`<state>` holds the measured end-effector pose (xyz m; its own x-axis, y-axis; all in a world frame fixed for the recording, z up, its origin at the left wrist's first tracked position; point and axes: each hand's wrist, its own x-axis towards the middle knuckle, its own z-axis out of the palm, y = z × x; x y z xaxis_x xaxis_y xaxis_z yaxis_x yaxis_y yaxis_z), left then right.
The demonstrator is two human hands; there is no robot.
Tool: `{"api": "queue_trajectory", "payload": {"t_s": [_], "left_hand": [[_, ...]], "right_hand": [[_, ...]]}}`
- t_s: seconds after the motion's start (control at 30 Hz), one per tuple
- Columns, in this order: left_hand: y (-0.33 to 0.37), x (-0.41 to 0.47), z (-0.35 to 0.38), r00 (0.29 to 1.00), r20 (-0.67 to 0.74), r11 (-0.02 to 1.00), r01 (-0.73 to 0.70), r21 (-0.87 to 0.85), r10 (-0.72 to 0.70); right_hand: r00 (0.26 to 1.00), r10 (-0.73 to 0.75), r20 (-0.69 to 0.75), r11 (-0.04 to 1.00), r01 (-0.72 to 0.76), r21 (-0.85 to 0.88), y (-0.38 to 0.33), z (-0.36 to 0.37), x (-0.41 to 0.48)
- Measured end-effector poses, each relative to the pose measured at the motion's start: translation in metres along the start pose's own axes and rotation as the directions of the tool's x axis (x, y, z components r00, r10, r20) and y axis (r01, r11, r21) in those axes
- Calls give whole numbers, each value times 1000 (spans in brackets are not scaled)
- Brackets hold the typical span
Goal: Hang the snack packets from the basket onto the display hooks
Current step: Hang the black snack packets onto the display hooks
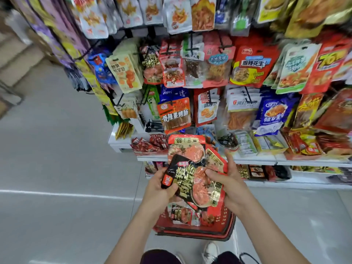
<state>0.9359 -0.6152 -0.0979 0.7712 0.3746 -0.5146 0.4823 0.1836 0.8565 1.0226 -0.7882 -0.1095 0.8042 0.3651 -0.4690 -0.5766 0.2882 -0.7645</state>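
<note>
I hold a fanned bunch of red, black and gold snack packets (194,164) in front of me, upside down. My left hand (160,189) grips the bunch at its lower left corner, thumb on the black packet. My right hand (226,180) grips the right side, fingers curled round the edge. Below my hands a red basket (224,227) sits on the floor with more of the same packets (181,214) in it. Matching packets hang on a display hook (152,63) in the upper middle of the rack.
The rack is crowded with hanging snack packets in several rows. Bare black hooks (154,125) stick out at lower left of the rack. A white shelf (266,159) below holds boxed snacks. Grey floor opens to the left. My shoes (210,252) stand behind the basket.
</note>
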Motion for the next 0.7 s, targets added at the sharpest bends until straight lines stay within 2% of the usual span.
{"api": "queue_trajectory", "payload": {"t_s": [0.13, 0.2, 0.27, 0.33, 0.5, 0.6, 0.7], "left_hand": [[14, -8, 6, 999, -32, 995, -5, 101, 8], [22, -12, 8, 999, -31, 996, -23, 91, 26], [30, -12, 5, 999, -40, 995, -33, 96, 37], [36, -10, -2, 999, -15, 990, -29, 137, 31], [53, 5, -35, 995, 80, 948, -79, 309, 57], [65, 20, -67, 983, 147, 876, -166, 453, 110], [83, 28, -96, 947, 269, 704, -310, 639, 174]], "right_hand": [[980, -183, 76, 956, 196, -217, -18, 3, -1], [974, -210, 89, 934, 227, -277, -29, 9, -4], [980, -184, 78, 954, 197, -227, -39, 15, -9], [983, -157, 93, 981, 166, -98, -49, 25, -15], [977, -214, 28, 964, 215, -158, -44, 62, -15], [972, -232, -29, 960, 224, -165, -25, 86, -12], [964, -249, -94, 963, 236, -133, -10, 115, -7]]}}
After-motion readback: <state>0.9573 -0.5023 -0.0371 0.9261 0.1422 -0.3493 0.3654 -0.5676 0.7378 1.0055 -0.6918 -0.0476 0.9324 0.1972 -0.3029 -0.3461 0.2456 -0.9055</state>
